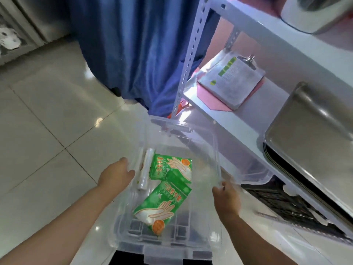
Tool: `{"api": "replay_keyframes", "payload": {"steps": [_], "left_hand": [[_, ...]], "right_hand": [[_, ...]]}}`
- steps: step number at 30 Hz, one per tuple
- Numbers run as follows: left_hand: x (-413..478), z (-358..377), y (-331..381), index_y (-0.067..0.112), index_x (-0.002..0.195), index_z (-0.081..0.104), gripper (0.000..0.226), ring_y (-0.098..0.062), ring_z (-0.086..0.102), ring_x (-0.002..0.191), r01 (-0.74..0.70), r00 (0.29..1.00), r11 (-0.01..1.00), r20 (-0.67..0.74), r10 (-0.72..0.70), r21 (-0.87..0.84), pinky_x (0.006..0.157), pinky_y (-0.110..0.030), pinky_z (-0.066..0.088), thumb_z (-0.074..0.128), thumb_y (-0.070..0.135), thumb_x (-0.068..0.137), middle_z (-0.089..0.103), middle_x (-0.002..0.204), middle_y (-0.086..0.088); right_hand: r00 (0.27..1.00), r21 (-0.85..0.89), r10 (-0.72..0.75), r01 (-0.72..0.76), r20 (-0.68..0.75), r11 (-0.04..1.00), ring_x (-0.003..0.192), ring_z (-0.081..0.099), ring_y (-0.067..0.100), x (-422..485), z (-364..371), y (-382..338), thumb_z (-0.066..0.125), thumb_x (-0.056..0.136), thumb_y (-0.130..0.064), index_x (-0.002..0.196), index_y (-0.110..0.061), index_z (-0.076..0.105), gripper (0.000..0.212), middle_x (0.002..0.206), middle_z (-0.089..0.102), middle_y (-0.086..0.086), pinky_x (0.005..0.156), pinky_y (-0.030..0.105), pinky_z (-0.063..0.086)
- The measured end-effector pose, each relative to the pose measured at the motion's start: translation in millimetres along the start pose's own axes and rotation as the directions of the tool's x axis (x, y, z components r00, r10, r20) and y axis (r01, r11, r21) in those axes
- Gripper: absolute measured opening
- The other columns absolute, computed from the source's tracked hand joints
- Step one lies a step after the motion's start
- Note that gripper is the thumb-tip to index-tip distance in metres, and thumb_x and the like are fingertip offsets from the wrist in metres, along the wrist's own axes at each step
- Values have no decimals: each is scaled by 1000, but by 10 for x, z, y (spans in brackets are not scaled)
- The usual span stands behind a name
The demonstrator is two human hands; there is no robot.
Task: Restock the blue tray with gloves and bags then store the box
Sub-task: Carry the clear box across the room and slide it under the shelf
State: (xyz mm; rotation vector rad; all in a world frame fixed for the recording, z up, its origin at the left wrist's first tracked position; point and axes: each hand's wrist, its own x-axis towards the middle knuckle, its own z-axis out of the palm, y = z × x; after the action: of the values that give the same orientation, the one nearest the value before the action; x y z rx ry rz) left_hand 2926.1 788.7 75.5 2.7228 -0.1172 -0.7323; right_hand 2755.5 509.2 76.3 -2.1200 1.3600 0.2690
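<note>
Looking down into a clear plastic box (215, 150), lidless, apparently carried above a pale tiled floor (47, 121), just left of a white metal shelf (193, 98).

Left hand (114, 175) grasping the box's left long wall, thumb seemingly hooked over the rim. Right hand (226, 197) clamped on the right rim, fingers curled over the edge. Neither hand free.

Long axis of the box pointing away from the body, hands opposite each other partway along the long sides.

Lying on the box bottom:
- A roll of clear bags (146, 169) tight against the left wall, long axis parallel to that wall, just beside the left thumb.
- One green glove packet (172, 166) next to the roll, in the far half.
- A second glove packet (162, 205) in the near half, tilted, between the hands (a little closer to the left).

No blue tray anywhere in view, so no telling which way to carry. Probably still ahead: setting the box down, then lifting supplies out, with the left hand nearer the roll.

On the shelf to the right: a clipboard (233, 77) with papers, and a steel tray (305, 131) nearer the body. Blue curtain (124, 44) beyond.
</note>
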Motion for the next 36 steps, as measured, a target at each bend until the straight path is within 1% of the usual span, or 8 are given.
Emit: {"api": "replay_keyframes", "payload": {"steps": [4, 9, 13, 18, 24, 28, 34, 36], "left_hand": [[501, 176, 156, 11, 95, 51, 24, -26, 49, 67, -89, 995, 993, 46, 86, 72, 53, -28, 31, 56, 28, 80, 53, 72, -3], [1056, 574, 542, 11, 103, 52, 31, -33, 63, 85, -211, 976, 974, 69, 206, 81, 63, -31, 43, 59, 30, 80, 68, 90, -13], [1366, 843, 862, 12, 105, 52, 30, -35, 63, 86, -269, 963, 961, 20, 269, 69, 67, -34, 46, 58, 27, 80, 69, 91, -12], [1736, 1153, 1191, 11, 108, 51, 28, -35, 61, 84, -310, 951, 950, 16, 310, 32, 65, -34, 42, 56, 20, 81, 67, 89, -12], [2129, 1433, 1526, 12, 110, 53, 31, -35, 58, 82, -366, 930, 927, -30, 365, -81, 68, -34, 43, 55, 8, 79, 60, 88, -12], [2296, 1584, 1580, 12, 111, 53, 32, -26, 53, 76, -311, 949, 930, -13, 315, -198, 70, -29, 38, 57, 8, 80, 56, 87, -4], [2065, 1700, 1281, 13, 91, 56, 8, -28, 52, 70, -204, 979, 956, -20, 205, -211, 61, -31, 35, 56, 19, 85, 55, 69, -2], [1959, 1739, 1172, 14, 83, 54, 8, -31, 55, 69, -151, 988, 951, -27, 149, -271, 59, -33, 43, 53, 20, 87, 54, 66, 0]], "right_hand": [[989, 80, 129, -123, -69, 989, 90, 62, 33, 164, 236, 151, 58, 82, -22, 112, -14, 59, 31, 100, 70, 13, 67, 30, 37], [962, 170, 236, -211, -137, 962, 88, 61, 33, 608, 400, 403, 59, 81, -20, 110, -13, 60, 30, 92, 69, 12, 67, 31, 37], [941, 214, 258, -211, -219, 954, 85, 61, 33, 944, 461, 543, 59, 82, -20, 109, -14, 59, 28, 75, 56, 2, 67, 31, 36], [915, 301, 271, -179, -299, 937, 67, 50, 22, 1388, 600, 678, 59, 82, -22, 108, -16, 58, 26, 64, 51, -14, 65, 30, 36], [882, 363, 254, -103, -397, 926, 68, 51, 23, 1916, 738, 738, 59, 83, -21, 110, -11, 57, 28, 69, 56, 0, 65, 31, 37], [861, 387, 257, -77, -439, 919, 67, 49, 22, 2267, 807, 722, 60, 84, -20, 107, -8, 57, 26, 72, 54, 1, 64, 29, 33], [846, 428, 289, -81, -449, 900, 65, 47, 19, 2585, 742, 643, 58, 84, -21, 101, -8, 58, 22, 73, 53, 0, 64, 27, 32], [848, 445, 296, -81, -439, 892, 66, 49, 20, 2648, 718, 601, 58, 84, -22, 99, -9, 57, 20, 73, 54, 1, 65, 28, 33]]}}
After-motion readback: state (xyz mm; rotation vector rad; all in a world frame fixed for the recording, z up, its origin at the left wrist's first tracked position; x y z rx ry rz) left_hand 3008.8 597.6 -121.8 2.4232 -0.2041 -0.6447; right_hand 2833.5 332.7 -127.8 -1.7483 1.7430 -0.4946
